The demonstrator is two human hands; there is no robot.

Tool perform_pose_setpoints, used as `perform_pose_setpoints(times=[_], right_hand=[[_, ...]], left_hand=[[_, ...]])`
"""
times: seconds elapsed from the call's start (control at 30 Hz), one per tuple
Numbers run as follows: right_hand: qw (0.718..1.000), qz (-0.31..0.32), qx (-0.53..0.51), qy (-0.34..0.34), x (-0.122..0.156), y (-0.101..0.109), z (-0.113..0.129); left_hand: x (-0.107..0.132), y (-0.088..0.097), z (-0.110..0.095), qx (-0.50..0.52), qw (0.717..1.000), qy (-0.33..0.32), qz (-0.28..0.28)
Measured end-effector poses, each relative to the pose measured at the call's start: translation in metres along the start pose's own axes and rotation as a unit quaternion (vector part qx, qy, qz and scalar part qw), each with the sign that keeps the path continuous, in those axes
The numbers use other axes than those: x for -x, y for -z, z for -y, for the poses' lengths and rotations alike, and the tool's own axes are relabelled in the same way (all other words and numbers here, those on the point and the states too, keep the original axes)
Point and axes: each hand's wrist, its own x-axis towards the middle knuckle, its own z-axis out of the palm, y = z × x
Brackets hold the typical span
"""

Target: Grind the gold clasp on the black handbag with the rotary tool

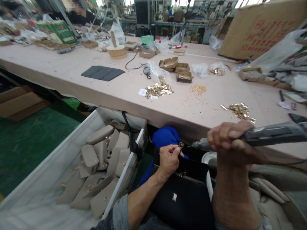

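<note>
My left hand [169, 158] pinches a small gold metal clasp [181, 145] between thumb and fingers, just above a black bag [184, 195] lying on my lap. My right hand [230, 140] is wrapped round a grey electric screwdriver [268, 135] held level, its thin bit pointing left and almost touching the clasp. A blue cloth [164, 137] shows behind the left hand, under the table's edge.
A long pink worktable [115, 86] carries piles of gold fittings [158, 90], small cardboard boxes [169, 63], plastic bags and a dark flat piece [102, 72]. A white bin [72, 150] at my left holds several beige bag flaps [99, 150]. Another person sits far back.
</note>
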Motion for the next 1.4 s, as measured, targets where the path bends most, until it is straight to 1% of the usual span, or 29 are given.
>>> perform_pose_setpoints(times=[0.1, 0.2, 0.33, 0.43, 0.5, 0.57, 0.67, 0.8, 0.9, 1.0, 1.1, 1.4], right_hand=[[0.991, -0.132, -0.017, 0.026, -0.015, 0.016, 0.01], [0.973, -0.227, -0.043, 0.02, -0.032, 0.044, 0.001], [0.936, -0.342, -0.082, 0.008, -0.059, 0.096, -0.033], [0.899, -0.431, -0.084, 0.004, -0.08, 0.131, -0.061], [0.871, -0.484, -0.079, -0.009, -0.094, 0.149, -0.078], [0.851, -0.519, -0.08, -0.024, -0.107, 0.162, -0.092], [0.835, -0.543, -0.08, -0.027, -0.126, 0.174, -0.111], [0.821, -0.566, -0.075, -0.021, -0.144, 0.18, -0.137], [0.813, -0.577, -0.074, -0.019, -0.149, 0.181, -0.154], [0.808, -0.584, -0.077, -0.011, -0.148, 0.182, -0.164], [0.811, -0.58, -0.082, -0.004, -0.146, 0.184, -0.168], [0.839, -0.535, -0.096, -0.004, -0.15, 0.183, -0.173]], left_hand=[[-0.001, -0.003, 0.003, 0.074, 0.997, -0.018, 0.005], [-0.001, -0.007, 0.005, 0.098, 0.995, -0.019, 0.007], [-0.003, -0.011, 0.007, 0.091, 0.995, -0.025, -0.004], [-0.005, -0.012, 0.005, 0.094, 0.995, -0.03, -0.013], [-0.006, -0.012, 0.004, 0.092, 0.995, -0.029, -0.015], [-0.007, -0.011, 0.004, 0.091, 0.995, -0.024, -0.018], [-0.01, -0.011, 0.008, 0.092, 0.996, -0.017, -0.014], [-0.013, -0.011, 0.01, 0.086, 0.996, -0.018, -0.01], [-0.014, -0.011, 0.01, 0.086, 0.996, -0.011, -0.01], [-0.014, -0.012, 0.011, 0.084, 0.996, -0.012, -0.01], [-0.015, -0.011, 0.013, 0.086, 0.996, -0.013, -0.006], [-0.017, -0.013, 0.009, 0.097, 0.995, 0.011, 0.001]])
